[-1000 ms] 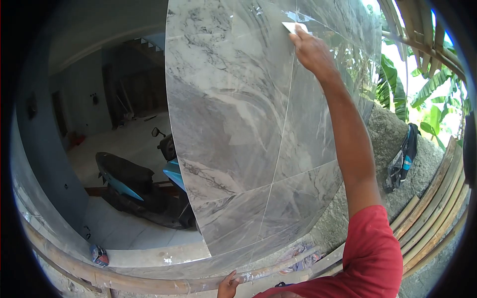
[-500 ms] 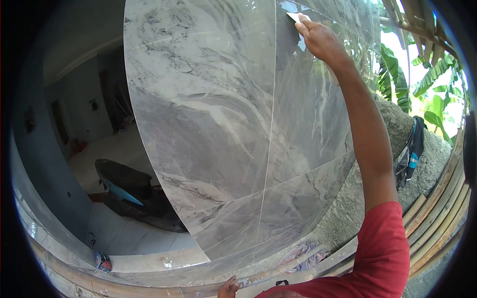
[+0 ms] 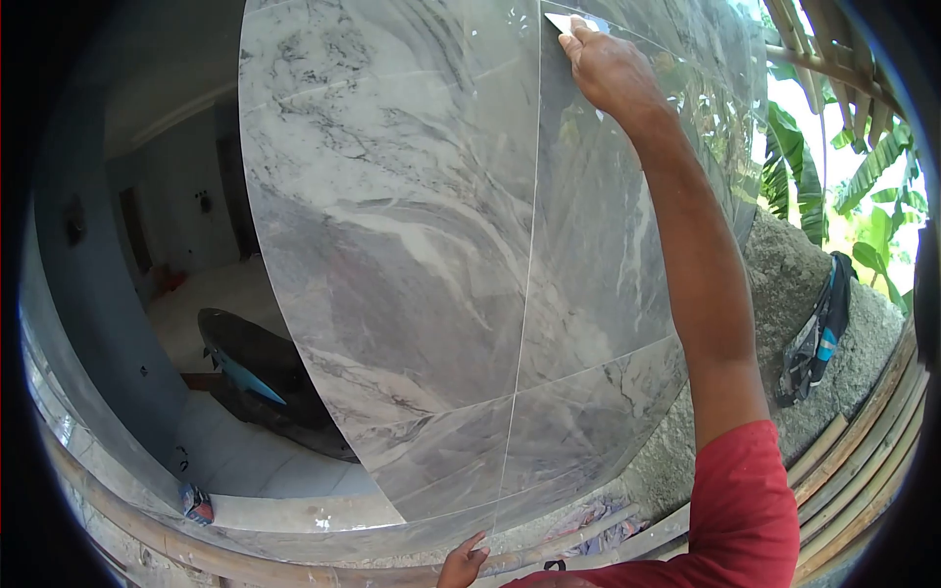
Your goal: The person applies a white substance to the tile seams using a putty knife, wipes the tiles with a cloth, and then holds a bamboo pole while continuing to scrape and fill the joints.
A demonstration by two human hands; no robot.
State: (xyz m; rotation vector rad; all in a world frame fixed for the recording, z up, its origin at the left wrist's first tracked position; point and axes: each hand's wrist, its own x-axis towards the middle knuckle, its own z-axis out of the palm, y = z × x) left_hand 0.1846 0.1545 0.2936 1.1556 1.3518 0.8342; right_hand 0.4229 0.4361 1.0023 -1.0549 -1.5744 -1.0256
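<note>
My right hand (image 3: 613, 73) is raised at the top, closed round a thin white scraper (image 3: 560, 22) with a pointed corner. The scraper lies against the grey marbled wall tiles (image 3: 392, 225), its tip close to where a vertical joint (image 3: 529, 265) meets a slanting upper one. Part of the scraper is hidden by my fingers. Low in the view, my left hand (image 3: 461, 565) is partly visible in front of the wall's foot, its fingers apart and nothing seen in them.
Left of the tiles is an opening to a room with a parked motorbike (image 3: 255, 377). Bamboo poles (image 3: 858, 480) lie at the lower right. A dark cloth (image 3: 823, 328) hangs over a rough concrete wall (image 3: 774, 274). A small packet (image 3: 197, 504) stands by the sill.
My right hand has moved slightly left with the scraper, towards the vertical joint. My left hand has risen a little and shifted right. The whole view has shifted slightly.
</note>
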